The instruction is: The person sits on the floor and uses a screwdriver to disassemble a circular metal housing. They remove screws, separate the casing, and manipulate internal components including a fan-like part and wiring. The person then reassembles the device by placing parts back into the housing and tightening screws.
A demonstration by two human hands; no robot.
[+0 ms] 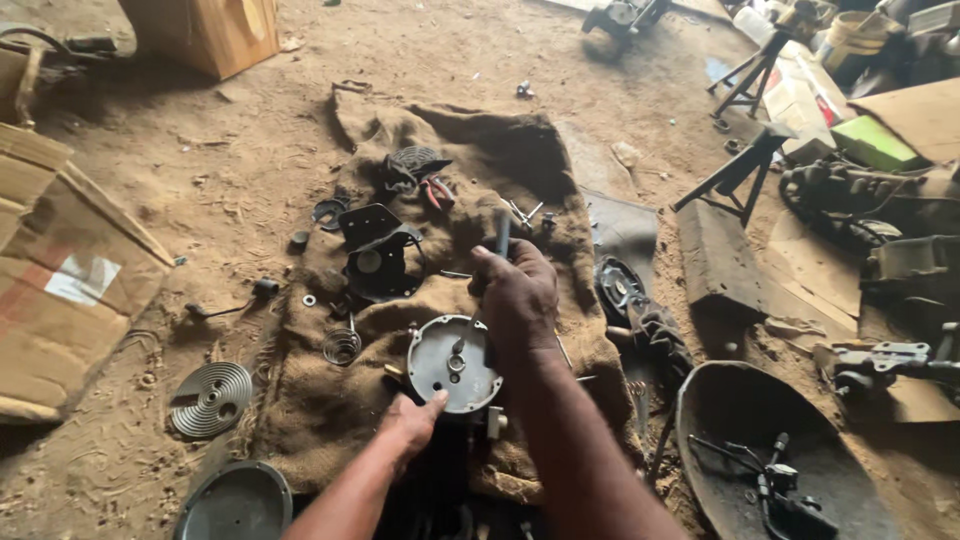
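A round grey metal housing [440,352] stands on a brown burlap sack [480,150] spread over the dirt floor. My left hand [411,424] grips the housing's near rim and steadies it. My right hand [516,295] is closed around the handle of a long driver tool [501,236] whose shaft slants down to the middle of the housing's top face. A black metal bracket part [375,250] lies on the sack just beyond the housing. A small coil spring [342,347] rests to the housing's left.
Red-handled pliers [437,191] and loose screws lie farther up the sack. A ribbed metal disc [210,398] and a round lid [235,503] sit at lower left, cardboard boxes [60,280] at left. A dark metal pan [780,455] with parts is at lower right, engine pieces and stands beyond.
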